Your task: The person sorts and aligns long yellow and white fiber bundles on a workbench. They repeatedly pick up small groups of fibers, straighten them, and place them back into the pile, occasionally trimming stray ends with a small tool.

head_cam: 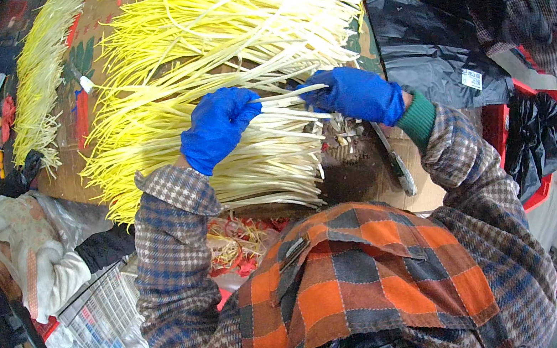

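Observation:
My left hand [220, 127], in a blue glove, pinches a pale stalk [291, 94] of yellow garlic chives near its white end. That stalk's tip lies across the fingers of my right hand [356, 95], also blue-gloved; whether those fingers grip it is hidden. Beneath both hands spreads a pile of yellow chives [266, 165], yellow leaf ends to the left and white stems to the right. A larger heap of chives [227, 14] lies just beyond. Below my right hand a knife [401, 169] rests on the wet, dirt-specked cardboard [421, 152].
Black plastic sheeting [429, 65] covers the right side. At far left lies another row of chives [39, 74], with a co-worker's dark-gloved hand [31, 165] by its lower end. A red crate with a black bag [533, 141] stands at right. Trimmings [237, 239] lie near my lap.

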Demonstrator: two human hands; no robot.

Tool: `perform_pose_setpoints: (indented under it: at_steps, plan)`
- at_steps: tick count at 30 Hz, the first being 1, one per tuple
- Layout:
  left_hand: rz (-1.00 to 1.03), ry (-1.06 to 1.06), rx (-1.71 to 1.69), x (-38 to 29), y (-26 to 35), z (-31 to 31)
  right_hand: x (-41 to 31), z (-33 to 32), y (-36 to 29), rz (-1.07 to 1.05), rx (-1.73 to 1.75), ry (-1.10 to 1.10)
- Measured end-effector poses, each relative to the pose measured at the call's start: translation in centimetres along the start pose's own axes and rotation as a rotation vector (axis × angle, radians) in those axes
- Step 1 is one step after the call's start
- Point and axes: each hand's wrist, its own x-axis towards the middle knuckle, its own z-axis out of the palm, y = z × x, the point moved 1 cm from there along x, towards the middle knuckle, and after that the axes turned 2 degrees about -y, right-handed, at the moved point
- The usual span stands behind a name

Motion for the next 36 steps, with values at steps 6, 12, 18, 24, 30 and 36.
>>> perform_pose_setpoints:
  at_steps: [6,12,18,24,30,36]
  plan:
    - [0.031,-0.004,0.043,-0.1,-1.1,-0.7,-2.1,-2.0,0.0,0.352,0.227,0.252]
    - [0.03,-0.019,0.0,0.2,-0.5,-0.3,1.4,1.2,-2.9,-0.154,-0.244,0.296]
    - [-0.05,-0.137,0.055,0.2,0.4,-1.2,3.5,2.4,-1.8,-0.206,-0.103,0.219]
    - [-0.082,-0.128,-0.108,0.8,1.0,-0.6,1.3,1.2,-0.6,-0.167,-0.1,0.238]
    - [-0.033,-0.125,-0.083,1.0,1.1,-0.5,0.2,0.3,-1.3,0.189,0.093,0.24]
    - [-0.02,-0.08,-0.073,1.0,1.2,-0.3,0.0,0.7,-0.4,0.261,0.169,0.399]
